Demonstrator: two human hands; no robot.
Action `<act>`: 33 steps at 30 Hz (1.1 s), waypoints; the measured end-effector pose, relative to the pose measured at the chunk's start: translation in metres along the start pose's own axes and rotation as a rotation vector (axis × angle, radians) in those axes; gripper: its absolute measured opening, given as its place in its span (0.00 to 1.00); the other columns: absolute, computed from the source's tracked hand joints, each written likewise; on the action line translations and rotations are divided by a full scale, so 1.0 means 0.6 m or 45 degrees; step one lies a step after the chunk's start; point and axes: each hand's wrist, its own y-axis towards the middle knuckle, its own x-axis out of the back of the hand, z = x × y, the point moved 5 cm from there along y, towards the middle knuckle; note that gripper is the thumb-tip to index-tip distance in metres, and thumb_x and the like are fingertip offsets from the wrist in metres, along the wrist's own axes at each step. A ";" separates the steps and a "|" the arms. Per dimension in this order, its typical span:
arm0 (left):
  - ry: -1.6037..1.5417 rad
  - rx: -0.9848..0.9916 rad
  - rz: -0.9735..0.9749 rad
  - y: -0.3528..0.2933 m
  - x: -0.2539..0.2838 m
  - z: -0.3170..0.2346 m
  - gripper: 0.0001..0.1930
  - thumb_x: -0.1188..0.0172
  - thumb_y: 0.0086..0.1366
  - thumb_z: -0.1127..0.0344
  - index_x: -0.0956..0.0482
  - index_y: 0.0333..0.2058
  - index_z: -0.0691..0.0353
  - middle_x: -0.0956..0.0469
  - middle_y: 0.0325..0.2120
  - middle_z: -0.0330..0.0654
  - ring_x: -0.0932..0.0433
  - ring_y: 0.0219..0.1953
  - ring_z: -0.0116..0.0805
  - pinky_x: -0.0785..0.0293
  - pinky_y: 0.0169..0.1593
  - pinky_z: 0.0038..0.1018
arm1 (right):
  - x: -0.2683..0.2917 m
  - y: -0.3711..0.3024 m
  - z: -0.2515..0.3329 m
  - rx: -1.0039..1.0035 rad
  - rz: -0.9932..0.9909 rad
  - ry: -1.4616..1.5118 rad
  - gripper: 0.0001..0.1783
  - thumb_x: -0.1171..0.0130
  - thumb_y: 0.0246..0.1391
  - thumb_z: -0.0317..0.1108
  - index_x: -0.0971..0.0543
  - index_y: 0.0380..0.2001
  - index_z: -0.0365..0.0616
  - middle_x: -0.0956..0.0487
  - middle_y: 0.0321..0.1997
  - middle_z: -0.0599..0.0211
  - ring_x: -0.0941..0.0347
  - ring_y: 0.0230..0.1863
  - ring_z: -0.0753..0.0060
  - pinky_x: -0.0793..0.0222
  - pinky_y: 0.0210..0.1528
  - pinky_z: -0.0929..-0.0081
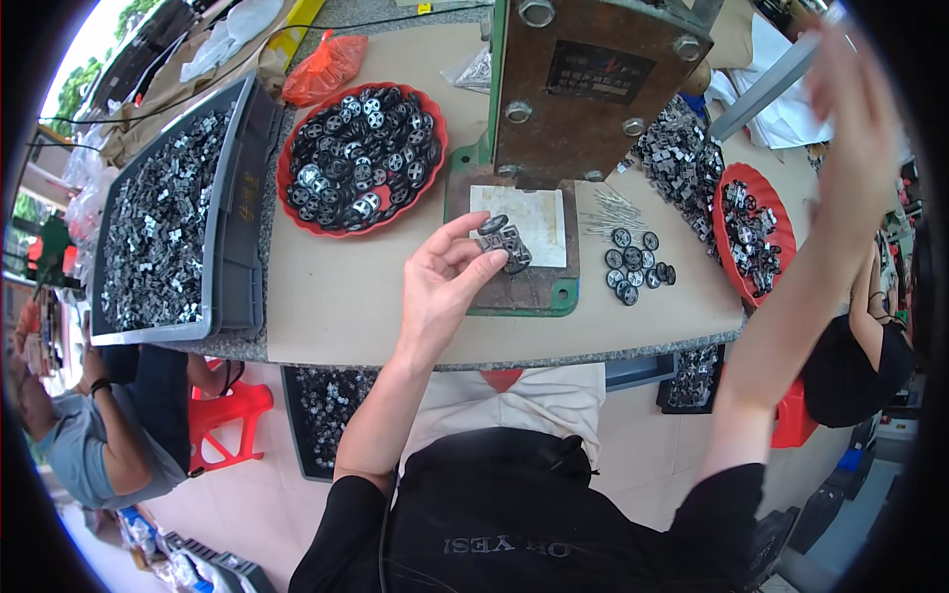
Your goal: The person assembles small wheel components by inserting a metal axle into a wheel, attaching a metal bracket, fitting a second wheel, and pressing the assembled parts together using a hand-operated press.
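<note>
1. Right hand (848, 94), blurred by the lever (763, 91): grip can't be told.
2. Left hand (438, 282), nearer, pinches the wheeled part (510, 240) at its two o'clock; long axis runs eleven to five.
3. From there: lever at two o'clock, loose wheels (633, 258) at three.

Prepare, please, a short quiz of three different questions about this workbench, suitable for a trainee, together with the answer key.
1. Open question: what does the person's left hand hold?
2. True or false: the thin metal pins lie to the right of the white pad.
3. Fill in the blank: between the grey crate and the machine stands a red bowl full of black ____.

Key:
1. A small wheeled part, gripped by the fingers and thumb.
2. True.
3. Wheels.
</note>
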 end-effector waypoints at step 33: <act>0.533 -0.070 0.082 -0.037 -0.044 0.014 0.29 0.36 0.52 0.72 0.33 0.54 0.66 0.19 0.31 0.38 0.31 0.28 0.19 0.33 0.36 0.20 | -0.171 -0.394 0.022 -0.732 0.670 1.139 0.35 0.31 0.33 0.25 0.29 0.51 0.42 0.25 0.41 0.68 0.32 0.30 0.81 0.34 0.28 0.83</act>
